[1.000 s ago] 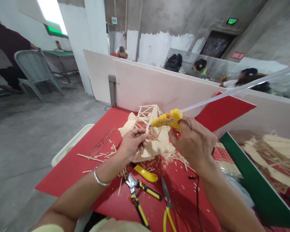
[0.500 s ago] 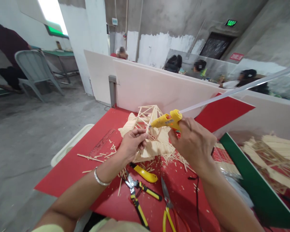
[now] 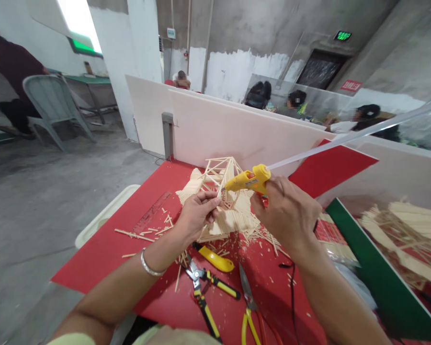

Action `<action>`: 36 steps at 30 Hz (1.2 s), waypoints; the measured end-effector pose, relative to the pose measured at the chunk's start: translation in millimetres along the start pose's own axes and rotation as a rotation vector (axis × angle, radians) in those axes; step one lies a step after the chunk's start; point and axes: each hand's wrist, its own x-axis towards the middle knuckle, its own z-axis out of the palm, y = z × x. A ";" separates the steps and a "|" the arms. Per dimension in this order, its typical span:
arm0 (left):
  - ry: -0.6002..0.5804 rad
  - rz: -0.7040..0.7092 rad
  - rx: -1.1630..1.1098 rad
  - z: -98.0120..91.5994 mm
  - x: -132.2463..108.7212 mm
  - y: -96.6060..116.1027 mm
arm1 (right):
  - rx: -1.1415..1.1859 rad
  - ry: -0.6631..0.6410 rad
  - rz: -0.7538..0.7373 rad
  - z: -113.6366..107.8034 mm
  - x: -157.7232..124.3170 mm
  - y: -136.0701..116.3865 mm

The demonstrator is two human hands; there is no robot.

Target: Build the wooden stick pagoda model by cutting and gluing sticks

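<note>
My right hand (image 3: 289,211) grips a yellow hot glue gun (image 3: 247,179), with a long clear glue stick (image 3: 309,151) running out of its back. The gun's nozzle points left, close to my left fingertips. Between thumb and fingers, my left hand (image 3: 201,213) pinches a thin wooden stick (image 3: 220,191), at the nozzle's tip. Whether the nozzle touches the stick, I cannot tell. Just behind and below both hands stands a model (image 3: 233,220) built of pale wooden sticks, with an open frame on top and ribbed slanting panels below. My left hand hides part of it.
On the red tabletop (image 3: 104,258) lie black-and-yellow pliers (image 3: 201,278), a yellow-handled cutter (image 3: 215,258), long-nosed pliers (image 3: 249,297), a clear ruler (image 3: 151,213) and scattered stick offcuts. A white partition (image 3: 208,127) stands behind. A green board (image 3: 384,278) leans at right. Other people sit beyond.
Almost nothing differs. Both hands, the glue gun and the stick stay in nearly the same place.
</note>
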 end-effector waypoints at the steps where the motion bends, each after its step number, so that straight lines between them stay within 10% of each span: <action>1: -0.001 0.000 0.000 0.3 0.0 0.2 | -0.003 -0.002 0.000 0.1 -0.1 0.1; 36: 0.037 0.019 0.045 8.0 -2.6 1.8 | 0.030 -0.020 0.010 2.0 -3.4 1.8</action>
